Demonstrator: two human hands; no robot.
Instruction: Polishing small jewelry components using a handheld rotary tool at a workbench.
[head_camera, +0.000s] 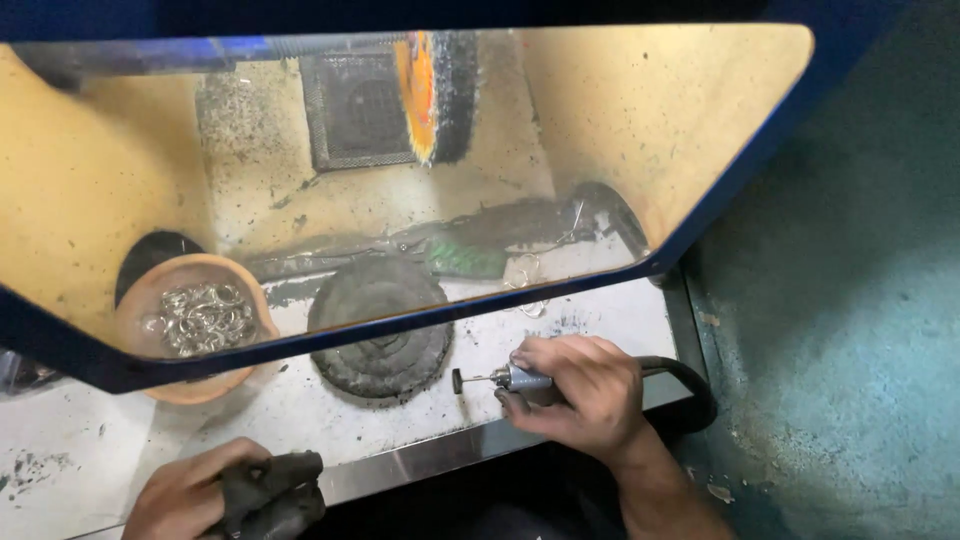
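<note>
My right hand (580, 392) grips a small rotary handpiece (520, 379) with a black hose running off to the right; its little dark tip (457, 380) points left, close to a black buffing wheel (380, 325) lying flat on the white bench. My left hand (190, 495), at the bottom left edge, has dark blackened wraps over the fingers (268, 492), which are curled; I cannot see anything held in them. A tan bowl (190, 320) of small shiny metal rings sits left of the flat wheel.
A blue-framed clear shield (420, 322) spans the booth. Behind it a mounted orange and black buffing wheel (438, 95) stands before a mesh vent (355, 105). A green block (465, 258) and loose rings (522, 270) lie at the back. Teal floor (850, 350) is at right.
</note>
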